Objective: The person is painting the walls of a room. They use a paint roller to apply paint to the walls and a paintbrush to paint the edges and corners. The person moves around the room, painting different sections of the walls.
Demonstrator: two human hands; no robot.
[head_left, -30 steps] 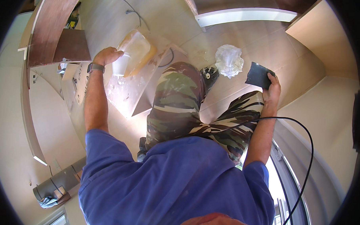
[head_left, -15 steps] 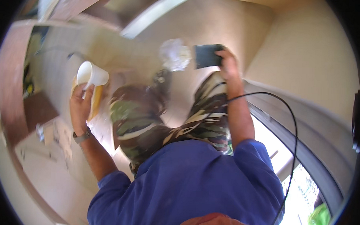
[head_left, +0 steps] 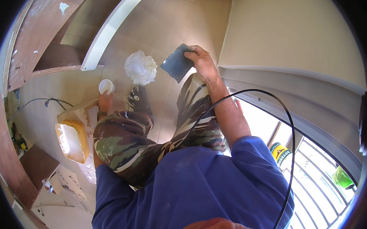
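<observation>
My left hand (head_left: 105, 101) reaches down past my left knee, its fingers closed on a white cup (head_left: 107, 85). The cup is low, near the floor, with its mouth partly showing. In my right hand (head_left: 204, 63) is a dark grey, flat square sheet (head_left: 178, 62), pinched at one corner between thumb and fingers; what it is made of I cannot tell. Between the two hands lies a crumpled whitish plastic bundle (head_left: 140, 67) on the floor. A yellow tub (head_left: 83, 141) with white stuff inside stands left of my left knee.
A black cable (head_left: 269, 93) loops over my right forearm. Wooden framing (head_left: 49, 33) and a white curved strip (head_left: 111, 29) stand at the far left. A pale wall panel (head_left: 291, 33) rises on the right. Behind my right arm are a paint can (head_left: 280, 153) and window bars (head_left: 310, 175).
My left hand has lowered the white cup and carried it forward, toward the crumpled bundle. My right hand has shifted left with the dark sheet, which is now tilted. The view has turned too.
</observation>
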